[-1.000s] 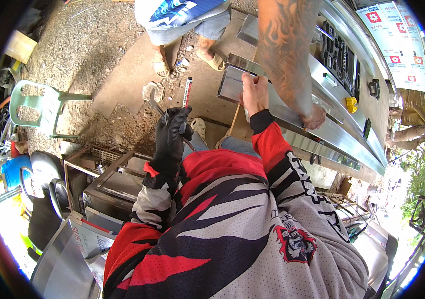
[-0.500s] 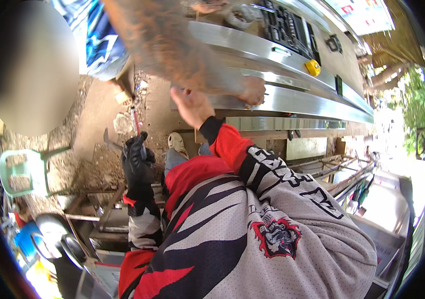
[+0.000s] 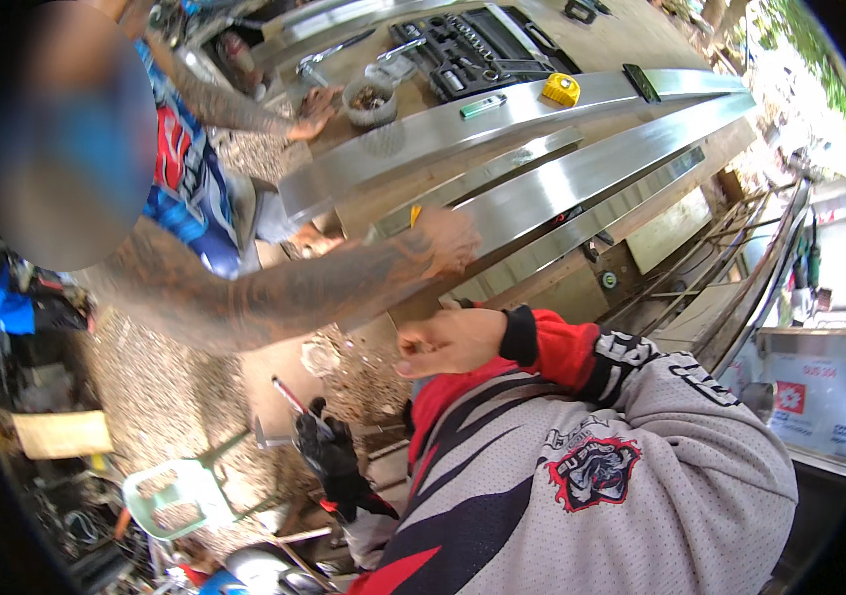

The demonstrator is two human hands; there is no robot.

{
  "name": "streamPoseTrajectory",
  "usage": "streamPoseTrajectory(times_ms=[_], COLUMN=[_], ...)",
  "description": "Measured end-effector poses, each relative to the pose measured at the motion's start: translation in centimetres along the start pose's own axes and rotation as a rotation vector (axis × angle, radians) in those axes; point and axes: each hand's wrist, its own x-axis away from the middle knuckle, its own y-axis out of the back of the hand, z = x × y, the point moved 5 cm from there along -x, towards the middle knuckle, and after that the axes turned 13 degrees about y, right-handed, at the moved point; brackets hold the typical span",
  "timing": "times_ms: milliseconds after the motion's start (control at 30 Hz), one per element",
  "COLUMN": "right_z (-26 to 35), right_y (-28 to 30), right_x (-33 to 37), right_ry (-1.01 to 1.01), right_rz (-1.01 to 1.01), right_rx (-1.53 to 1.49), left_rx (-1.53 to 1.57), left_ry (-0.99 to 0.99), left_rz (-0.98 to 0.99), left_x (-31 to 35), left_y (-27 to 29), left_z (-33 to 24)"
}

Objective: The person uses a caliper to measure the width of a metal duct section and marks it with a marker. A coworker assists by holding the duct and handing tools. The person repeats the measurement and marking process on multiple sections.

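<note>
In my gloved left hand (image 3: 324, 444), low at centre left, is a slim red-and-white pen-like tool (image 3: 288, 393). A flat metal piece (image 3: 269, 433) shows beside that hand; whether I grip it too is unclear. My bare right hand (image 3: 454, 342) hovers in front of my body, fingers loosely bent, with nothing visible in it. Just beyond it, a co-worker's blurred hand (image 3: 451, 242) is at the near end of a long shiny metal profile (image 3: 581, 178). A shorter metal strip (image 3: 581, 223) lies alongside, nearer to me.
On the bench are another wide metal profile (image 3: 398, 147), a yellow tape measure (image 3: 562, 90), a small green tool (image 3: 483, 107), a socket set (image 3: 472, 50) and a plastic tub (image 3: 370, 102). Another hand (image 3: 316, 111) rests beside the tub. A pale green plastic chair (image 3: 205, 486) stands lower left.
My view has turned, so the bench now slants up to the right. My right hand has drawn back from beside the co-worker's arm, its fingers more bent. My left hand keeps the pen-like tool.
</note>
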Motion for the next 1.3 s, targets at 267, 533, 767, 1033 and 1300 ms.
streamPoseTrajectory(times_ms=[267,533,767,1033,1300], right_z=[-2.7,-6.7,-14.8,-27.4,-34.6], right_y=[6.9,23.5,41.2,46.9,45.0], right_x=[7.9,21.3,31.9,33.7,31.6], right_ry=[0.112,0.221,0.191,0.071,-0.069], right_rz=[0.189,-0.137,-0.913,-1.181,-1.242], right_rx=[-0.281,-0.341,-0.024,0.224,0.303], left_rx=[-0.068,-0.374,-0.478,-0.980,-0.414], left_ry=[-0.299,-0.513,-0.481,-0.492,-0.275], left_rz=[-0.487,-0.717,-0.790,-0.771,-0.547], left_x=[3.3,6.5,9.8,17.1,16.0], left_y=[-4.7,-12.3,-17.5,-22.3,-31.3], left_z=[-3.8,-2.1,4.0,8.7,11.9])
